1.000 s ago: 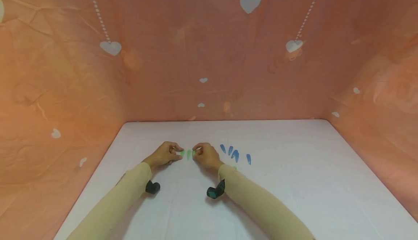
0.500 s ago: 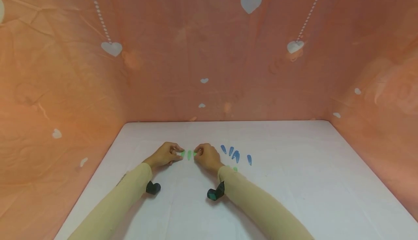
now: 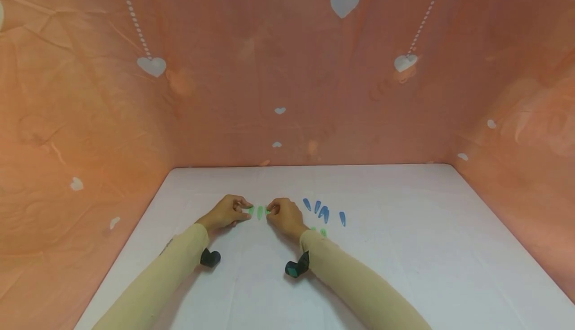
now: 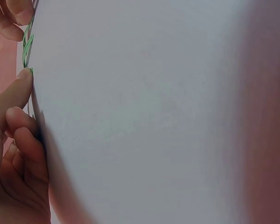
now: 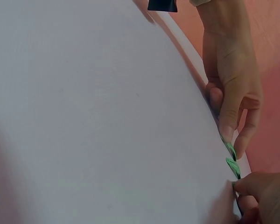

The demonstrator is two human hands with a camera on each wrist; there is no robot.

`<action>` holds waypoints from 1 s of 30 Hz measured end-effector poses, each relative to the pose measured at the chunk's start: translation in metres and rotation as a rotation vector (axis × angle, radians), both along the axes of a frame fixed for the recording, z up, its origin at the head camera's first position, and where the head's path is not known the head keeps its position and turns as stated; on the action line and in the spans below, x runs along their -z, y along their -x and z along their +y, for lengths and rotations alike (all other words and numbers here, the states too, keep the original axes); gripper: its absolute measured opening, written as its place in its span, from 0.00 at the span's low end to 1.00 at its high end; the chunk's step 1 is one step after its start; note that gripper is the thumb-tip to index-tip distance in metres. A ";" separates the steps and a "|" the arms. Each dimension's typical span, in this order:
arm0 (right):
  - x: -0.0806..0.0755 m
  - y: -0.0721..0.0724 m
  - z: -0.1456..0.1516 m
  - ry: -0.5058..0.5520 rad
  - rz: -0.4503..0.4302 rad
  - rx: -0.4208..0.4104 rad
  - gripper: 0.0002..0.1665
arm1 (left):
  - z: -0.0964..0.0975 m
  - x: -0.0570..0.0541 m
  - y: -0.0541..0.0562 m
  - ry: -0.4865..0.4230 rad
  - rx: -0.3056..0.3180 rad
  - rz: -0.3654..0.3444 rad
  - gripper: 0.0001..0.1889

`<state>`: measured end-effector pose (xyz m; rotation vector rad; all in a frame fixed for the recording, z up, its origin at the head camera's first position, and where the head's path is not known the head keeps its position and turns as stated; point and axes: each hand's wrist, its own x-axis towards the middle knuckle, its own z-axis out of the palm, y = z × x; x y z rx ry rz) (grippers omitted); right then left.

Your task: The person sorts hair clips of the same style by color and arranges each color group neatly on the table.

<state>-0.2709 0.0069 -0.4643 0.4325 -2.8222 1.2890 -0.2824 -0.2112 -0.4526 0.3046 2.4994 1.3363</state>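
Observation:
Three small green teardrop-shaped hair clips lie in a short row on the white table. My left hand point(image 3: 226, 212) pinches the left clip point(image 3: 251, 210) between thumb and forefinger. Between the hands lies the middle clip point(image 3: 260, 213), untouched. The right clip point(image 3: 267, 210) is partly covered by the fingertips of my right hand point(image 3: 286, 215), which pinch it. In the left wrist view a green clip point(image 4: 27, 49) appears edge-on above the left thumb. The right wrist view shows the middle clip point(image 5: 232, 166) between both hands' fingertips.
Several blue hair clips point(image 3: 307, 204) lie to the right of my right hand, two of them overlapping. Two more green clips point(image 3: 323, 232) sit beside the right sleeve, partly hidden by it. Orange cloth point(image 3: 287, 80) with white hearts surrounds the white table point(image 3: 404, 250).
My right hand has shifted slightly right, and a second green clip now shows beside its sleeve. The left hand keeps its place at the left clip.

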 end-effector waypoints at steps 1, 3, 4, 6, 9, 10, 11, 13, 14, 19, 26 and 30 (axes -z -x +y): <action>0.000 0.000 0.000 0.002 0.000 -0.002 0.06 | 0.000 0.000 0.000 0.001 0.000 0.001 0.18; -0.001 -0.001 0.001 0.008 -0.003 -0.007 0.05 | -0.001 0.000 0.001 0.002 0.001 0.003 0.19; -0.001 -0.001 0.001 0.014 -0.005 -0.011 0.06 | -0.001 0.000 0.001 0.001 0.003 0.004 0.19; -0.001 -0.001 0.001 0.026 -0.013 -0.016 0.06 | -0.002 0.000 0.001 0.000 0.007 0.003 0.19; 0.000 -0.001 0.002 0.041 -0.017 -0.022 0.06 | -0.002 0.000 0.000 -0.003 0.010 -0.001 0.19; 0.000 0.000 0.002 0.052 -0.018 -0.026 0.07 | -0.002 0.001 0.000 -0.004 0.012 -0.002 0.19; 0.001 0.000 0.003 0.059 -0.017 -0.030 0.07 | -0.002 0.001 0.000 -0.003 0.012 -0.003 0.18; 0.000 0.000 0.004 0.082 -0.019 -0.040 0.07 | -0.002 0.001 0.000 -0.008 0.014 -0.003 0.18; 0.000 0.000 0.004 0.093 -0.024 -0.045 0.08 | -0.002 0.001 0.000 -0.008 0.016 -0.002 0.18; -0.003 0.002 0.008 0.120 -0.098 -0.076 0.09 | -0.002 0.001 0.000 -0.003 0.011 -0.001 0.17; -0.009 0.003 0.015 0.161 -0.216 -0.140 0.13 | -0.001 0.001 0.001 0.005 -0.001 0.005 0.17; -0.012 0.003 0.019 0.212 -0.262 -0.180 0.15 | -0.002 0.002 0.000 0.002 0.006 0.007 0.17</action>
